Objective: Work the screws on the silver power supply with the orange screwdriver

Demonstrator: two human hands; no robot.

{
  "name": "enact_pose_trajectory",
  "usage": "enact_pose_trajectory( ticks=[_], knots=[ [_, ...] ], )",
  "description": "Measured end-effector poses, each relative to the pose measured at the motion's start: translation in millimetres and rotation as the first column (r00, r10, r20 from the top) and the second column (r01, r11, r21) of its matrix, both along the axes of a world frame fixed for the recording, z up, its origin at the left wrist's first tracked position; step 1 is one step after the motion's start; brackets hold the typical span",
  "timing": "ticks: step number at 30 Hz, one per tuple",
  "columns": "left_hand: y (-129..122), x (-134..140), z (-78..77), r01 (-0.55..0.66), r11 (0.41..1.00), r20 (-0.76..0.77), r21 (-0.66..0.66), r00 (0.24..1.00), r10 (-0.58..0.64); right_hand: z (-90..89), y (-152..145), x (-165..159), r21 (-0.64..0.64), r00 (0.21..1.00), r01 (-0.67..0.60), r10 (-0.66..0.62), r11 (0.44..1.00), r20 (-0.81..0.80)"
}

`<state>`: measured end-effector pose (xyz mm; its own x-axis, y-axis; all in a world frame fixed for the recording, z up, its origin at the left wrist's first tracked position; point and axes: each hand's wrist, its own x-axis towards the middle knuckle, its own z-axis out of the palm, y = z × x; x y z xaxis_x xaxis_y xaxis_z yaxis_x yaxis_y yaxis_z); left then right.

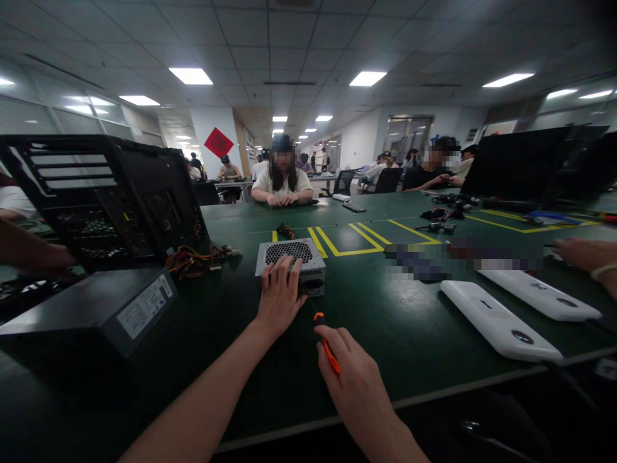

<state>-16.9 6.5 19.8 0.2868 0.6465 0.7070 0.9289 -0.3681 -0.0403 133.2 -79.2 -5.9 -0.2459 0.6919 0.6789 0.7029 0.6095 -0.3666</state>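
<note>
The left hand (282, 296) rests on the silver power supply (308, 262), fingers extended over its perforated top, not closed around it. The right hand (355, 366) has its fingers wrapped around an orange-and-black screwdriver (331, 357), shaft directed at the near face; tip contact cannot be determined. The power supply sits on the green table (376, 308), left of 2 white devices (499, 321).

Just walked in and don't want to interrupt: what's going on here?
The person's left hand rests on a perforated metal box on the green table. The right hand holds a screwdriver, its shaft pointing toward the box's near side; whether the tip touches isn't clear. A black computer case stands to the left.
</note>
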Motion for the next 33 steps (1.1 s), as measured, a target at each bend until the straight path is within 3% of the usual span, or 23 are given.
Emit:
enact_pose_trajectory(
  ticks=[12, 21, 25, 30, 33],
  knots=[
    [8.1, 2.1, -2.9, -0.039, 0.999, 0.060, -0.025, 0.997, 0.041, -5.1, -2.2, -5.9, 0.095, 0.982, 0.146, -0.156, 0.985, 0.106],
    [10.4, 1.1, -3.4, -0.033, 0.999, 0.068, -0.030, 0.997, 0.035, -2.1, -0.5, -2.9, 0.019, 0.997, 0.059, -0.060, 0.998, 0.052],
    [10.3, 1.2, -3.2, -0.024, 0.999, 0.044, -0.025, 0.999, 0.026, 1.7, 0.8, -1.8, -0.024, 0.994, -0.011, 0.014, 1.000, 0.113],
    [11.3, 2.6, -3.4, -0.047, 0.999, 0.054, -0.026, 0.997, 0.048, 7.9, 3.9, 3.7, -0.091, 0.943, -0.007, 0.037, 0.996, 0.332],
    [12.1, 2.9, -3.0, -0.053, 0.998, 0.054, -0.023, 0.997, 0.054, 12.6, 5.7, 6.9, -0.115, 0.949, 0.014, 0.023, 0.993, 0.313]
  ],
)
